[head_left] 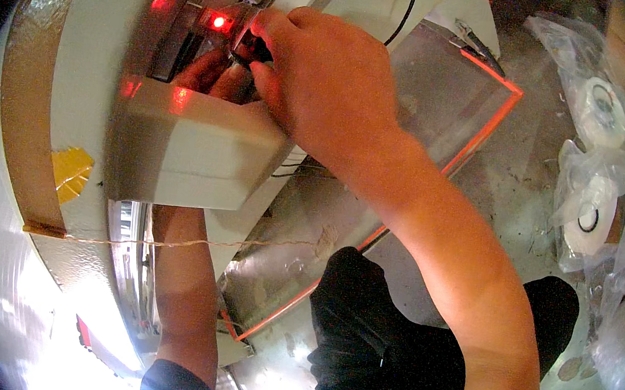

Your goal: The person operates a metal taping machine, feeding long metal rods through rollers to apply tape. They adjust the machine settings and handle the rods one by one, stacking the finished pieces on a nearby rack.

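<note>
My right hand (326, 73) reaches in from the right, its thumb and fingers pinched on a small dark part (260, 49) that I cannot make out. Just below and left of it, the fingers of my left hand (222, 78) show, bent and close together by the same spot. The rest of that hand is behind a cream-coloured panel (201, 155), and its forearm passes underneath. What the left fingers grip is hidden. Close beside the fingertips glows a red light (219, 22), set among metal rails and dark strips (184, 34) of a machine.
A curved cream housing (82, 115) with a brown edge strip and yellow tape (70, 174) stands at left. A thin twisted cord (191, 241) crosses below the panel. Orange tape (481, 135) outlines part of the floor. Clear plastic bags with white rolls (589, 215) lie at right.
</note>
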`<state>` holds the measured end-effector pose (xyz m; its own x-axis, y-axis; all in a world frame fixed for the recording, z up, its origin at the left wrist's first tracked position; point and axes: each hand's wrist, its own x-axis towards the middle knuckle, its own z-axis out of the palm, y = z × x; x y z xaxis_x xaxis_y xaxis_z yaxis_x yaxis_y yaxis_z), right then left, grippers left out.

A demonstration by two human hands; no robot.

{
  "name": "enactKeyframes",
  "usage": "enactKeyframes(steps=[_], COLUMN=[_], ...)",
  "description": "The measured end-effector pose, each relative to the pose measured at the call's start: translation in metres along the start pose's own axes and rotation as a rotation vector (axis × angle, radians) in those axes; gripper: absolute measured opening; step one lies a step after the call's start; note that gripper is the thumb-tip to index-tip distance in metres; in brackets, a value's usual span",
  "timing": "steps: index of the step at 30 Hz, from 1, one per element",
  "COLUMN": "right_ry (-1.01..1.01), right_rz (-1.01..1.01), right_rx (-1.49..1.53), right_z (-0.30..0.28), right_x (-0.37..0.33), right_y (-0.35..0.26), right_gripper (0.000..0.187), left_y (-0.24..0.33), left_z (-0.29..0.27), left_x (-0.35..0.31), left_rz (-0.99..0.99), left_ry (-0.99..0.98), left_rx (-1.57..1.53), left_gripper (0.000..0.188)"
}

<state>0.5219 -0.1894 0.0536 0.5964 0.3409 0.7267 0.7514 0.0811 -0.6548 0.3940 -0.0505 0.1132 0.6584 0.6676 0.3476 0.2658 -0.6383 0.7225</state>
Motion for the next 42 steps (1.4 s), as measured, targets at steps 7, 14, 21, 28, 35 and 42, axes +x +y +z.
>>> enactKeyframes(steps=[7, 14, 21, 28, 35, 42], right_ry=[0.084, 0.085, 0.063, 0.061, 0.086, 0.090], right_rz=[-0.034, -0.039, -0.027, -0.022, -0.031, -0.039], right_rx=[-0.018, -0.009, -0.009, -0.038, -0.013, -0.021], right_z=[0.001, 0.004, 0.000, -0.002, 0.001, 0.001], right_x=[0.000, -0.003, -0.005, -0.006, -0.005, -0.006], right_y=[0.000, 0.002, 0.004, 0.004, 0.006, 0.008], right_gripper=[0.023, 0.037, 0.039, 0.039, 0.038, 0.039], left_y=[-0.001, -0.004, -0.001, 0.014, 0.017, 0.008], left_z=[0.001, 0.000, -0.001, 0.006, 0.007, 0.008], left_x=[-0.001, 0.004, 0.004, -0.003, -0.005, -0.001], left_rz=[0.055, 0.010, -0.005, -0.004, -0.048, -0.055], left_ry=[-0.035, 0.057, -0.039, -0.015, -0.019, 0.021], left_rx=[-0.053, 0.029, 0.024, 0.062, -0.019, 0.002], left_gripper=[0.041, 0.043, 0.042, 0.040, 0.040, 0.039])
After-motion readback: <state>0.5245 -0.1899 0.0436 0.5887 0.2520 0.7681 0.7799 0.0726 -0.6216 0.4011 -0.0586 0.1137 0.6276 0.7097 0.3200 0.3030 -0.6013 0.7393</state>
